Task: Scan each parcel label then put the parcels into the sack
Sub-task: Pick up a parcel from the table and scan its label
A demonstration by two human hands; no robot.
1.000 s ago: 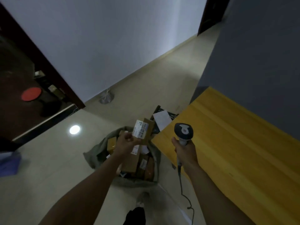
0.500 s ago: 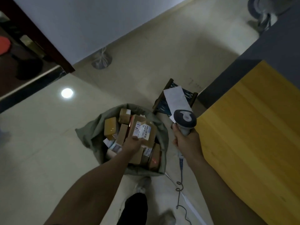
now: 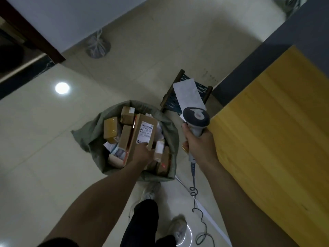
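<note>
— What's over on the left?

— A knotted plastic bag [image 3: 98, 48] by the wall, well beyond anyone's fingers. Nearer, a grey-green sack [image 3: 83, 136] stands open on the tiles, with its mouth right under the left hand [image 3: 142, 155].

— Is that hand holding anything?

— Yes. Its fingers are wrapped round the near end of a labelled parcel [image 3: 137, 148], a long cardboard box that leans up out of the sack's mouth. The thumb lies on the lower edge of the white label [image 3: 146, 134], which faces up. The far end of the box points away from the fingertips.

— What else is in the sack?

— More boxes. A yellow-taped parcel [image 3: 110, 129] sits to the left of those fingers, and a small brown parcel [image 3: 127, 114] lies beyond it. A red dot [image 3: 162, 164] glows on a box just right of the wrist.

— And the other hand?

— The right hand [image 3: 200, 148] is clenched round the grip of a barcode scanner [image 3: 195, 118], whose grey head rises above the knuckles. Its cable [image 3: 195, 191] hangs below the fist and coils on the floor.

— What's past the scanner?

— A low stool [image 3: 170, 100] with a sheet of paper [image 3: 188, 95] on it, beyond the fingers. To the right of the fist is a yellow wooden table [image 3: 276, 139].
</note>
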